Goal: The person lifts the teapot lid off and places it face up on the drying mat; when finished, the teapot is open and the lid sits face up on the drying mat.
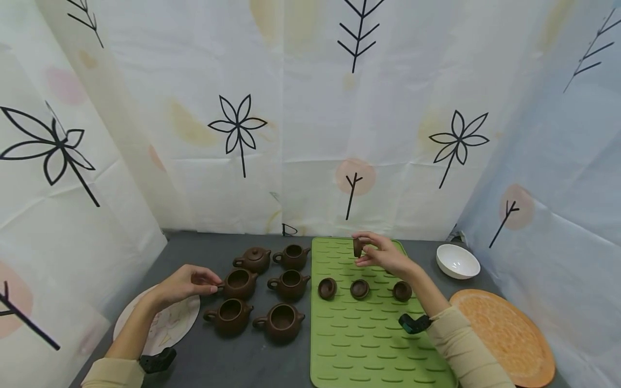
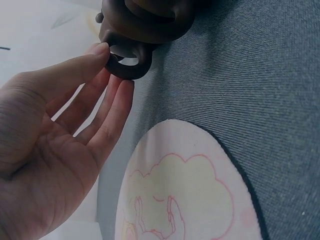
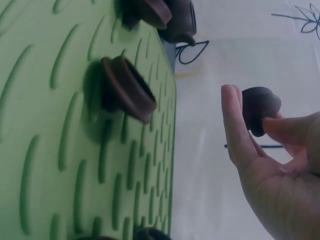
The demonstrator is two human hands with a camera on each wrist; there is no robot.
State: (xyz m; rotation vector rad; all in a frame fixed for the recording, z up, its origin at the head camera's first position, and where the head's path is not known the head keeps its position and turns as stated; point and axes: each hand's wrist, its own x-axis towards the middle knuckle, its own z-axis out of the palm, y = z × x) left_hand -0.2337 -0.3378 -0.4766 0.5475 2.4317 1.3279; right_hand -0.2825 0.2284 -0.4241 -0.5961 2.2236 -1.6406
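My left hand (image 1: 186,281) pinches the handle of a dark brown clay teapot (image 1: 239,284) in the left column. In the left wrist view, thumb and fingertips meet at the looped handle (image 2: 131,70). This teapot stands lidless on the table. Raised over the far part of the green mat, my right hand (image 1: 383,254) holds a small brown teapot lid (image 3: 260,105) between thumb and fingers, tipped on its side. Below it, three lids lie upside down in a row on the mat: a left one (image 1: 327,289), a middle one (image 1: 360,289) and a right one (image 1: 402,291), close to the forearm.
Several more teapots stand around the held one; the back-left teapot (image 1: 256,260) wears its lid, while the front-right teapot (image 1: 280,322) gapes. The green mat (image 1: 349,345) borders them. A pale round mat (image 1: 181,323) lies left, a white bowl (image 1: 458,261) and orange round mat (image 1: 509,334) right.
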